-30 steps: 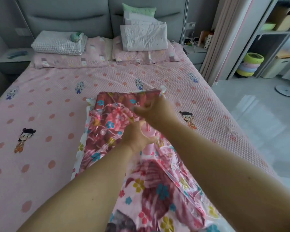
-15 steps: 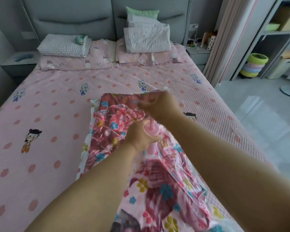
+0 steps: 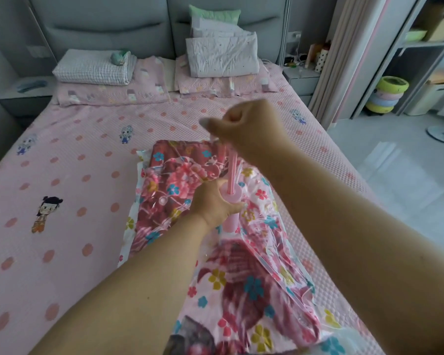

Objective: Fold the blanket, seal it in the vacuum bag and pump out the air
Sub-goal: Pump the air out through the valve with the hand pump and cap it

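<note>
Left hand [image 3: 213,203] grips pump [image 3: 232,201]; right hand [image 3: 244,126] grips handle.

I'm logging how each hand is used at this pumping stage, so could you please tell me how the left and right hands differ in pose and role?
The left hand sits low, gripping the pink pump cylinder on the vacuum bag; the right hand is raised above it. The left hand wraps the wide barrel, while the right hand grips the top of the thin plunger rod, which is drawn out. Both hold the same pump.

pink bedsheet [image 3: 87,155] | stacked pillows [image 3: 221,56] | grey headboard [image 3: 108,29] | nightstand [image 3: 23,97]
</note>
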Motion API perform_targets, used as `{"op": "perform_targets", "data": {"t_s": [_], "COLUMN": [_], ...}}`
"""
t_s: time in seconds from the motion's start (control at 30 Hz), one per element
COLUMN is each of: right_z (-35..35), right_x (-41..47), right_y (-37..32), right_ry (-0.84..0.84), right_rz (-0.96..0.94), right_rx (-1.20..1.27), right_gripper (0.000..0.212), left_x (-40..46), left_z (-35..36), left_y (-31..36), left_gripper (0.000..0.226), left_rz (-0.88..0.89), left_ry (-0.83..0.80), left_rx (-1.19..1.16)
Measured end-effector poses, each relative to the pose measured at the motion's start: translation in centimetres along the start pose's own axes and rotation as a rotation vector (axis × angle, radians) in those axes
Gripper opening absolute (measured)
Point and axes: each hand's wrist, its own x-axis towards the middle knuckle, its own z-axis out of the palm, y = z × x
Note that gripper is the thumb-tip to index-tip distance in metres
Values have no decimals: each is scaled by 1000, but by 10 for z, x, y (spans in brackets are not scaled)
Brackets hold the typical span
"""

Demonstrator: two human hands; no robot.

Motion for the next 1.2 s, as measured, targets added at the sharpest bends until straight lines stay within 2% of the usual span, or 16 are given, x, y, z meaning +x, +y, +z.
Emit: {"op": "perform_targets", "data": {"t_s": [0.07,0.13,0.2,0.27,0.33,0.37,0.43,0.5,0.57,0.7,0.77,0.87,0.97,1.07,1.13,1.2], "right_z": [14,23,16,0,-4,1,18,25,16,-6,9,28,14,0,12,27], "right_x": [-26,-41,-28,-6,2,-4,-29,-39,-22,3,-17,-42,-15,1,-15,-38], "right_y": [20,33,22,-3,-13,-6,16,29,15,-18,3,35,15,-7,10,32], "right_ry": [-123,-238,-188,-36,45,25,-137,-241,-166,70,-24,-228,-86,53,-48,-231], "right_rz": [169,321,220,9,-91,-62,143,286,189,-68,39,322,169,-12,80,281], "right_rx": [-132,-233,-228,-114,-2,-49,-234,-285,-210,31,-98,-258,-128,44,-74,-246], "right_gripper": [50,47,47,51,49,50,52,47,45,46,51,43,49,50,50,47], "left_x": [-3,-6,-6,-3,-3,-3,-5,-8,-6,-4,-7,-10,-4,-2,-4,-7], "left_z": [3,6,4,1,1,1,3,5,3,0,1,4,0,0,2,4], "left_y": [-1,-2,-1,0,-1,-1,-4,-5,-5,-3,-4,-5,-1,-2,-5,-6], "left_gripper": [49,43,37,42,42,39,36,43,51,48,41,36,36,48,41,37], "left_rz": [17,42,19,-21,-35,-33,-7,10,-9,-22,-14,27,-1,-18,-3,24], "left_ry": [11,9,21,7,0,8,24,28,33,16,26,7,27,8,16,5], "left_rx": [50,88,42,-26,-40,-34,13,51,19,-31,-12,60,26,-13,8,47]}}
